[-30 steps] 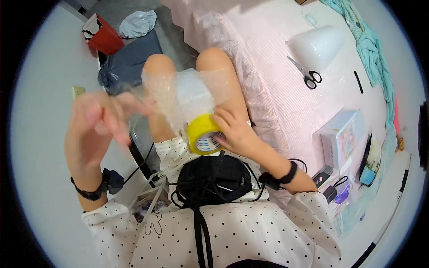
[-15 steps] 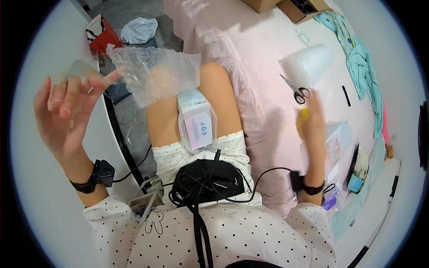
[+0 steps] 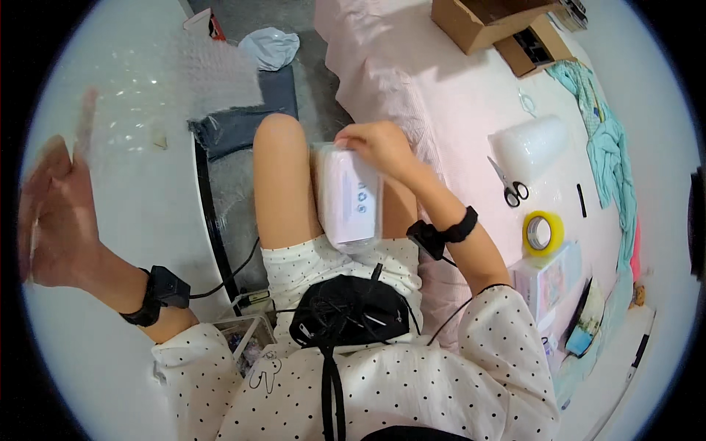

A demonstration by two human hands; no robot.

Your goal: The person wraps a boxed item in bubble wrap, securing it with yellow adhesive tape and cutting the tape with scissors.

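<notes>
On my lap, between my thighs, a small white box [image 3: 351,197] with blue print stands in clear wrapping. My right hand [image 3: 379,149] pinches the wrapping at its far end. Out to the left, my left hand [image 3: 62,213] is raised with its fingers apart, somewhat blurred. A loose sheet of bubble wrap [image 3: 220,82] hangs in the air by those fingertips, also blurred. Whether it touches the fingers is hard to make out.
On the pink bed to the right lie scissors [image 3: 507,184], a bubble wrap roll [image 3: 531,147], yellow tape [image 3: 543,233] and a pastel box [image 3: 548,279]. Cardboard boxes [image 3: 482,26] stand farther back. A dark grey bag [image 3: 246,117] and a white bag [image 3: 271,48] are on the floor.
My right hand has come from the bed to the wrapped box, leaving the yellow tape on the bed. My left hand and the bubble wrap sheet have moved left, away from my lap.
</notes>
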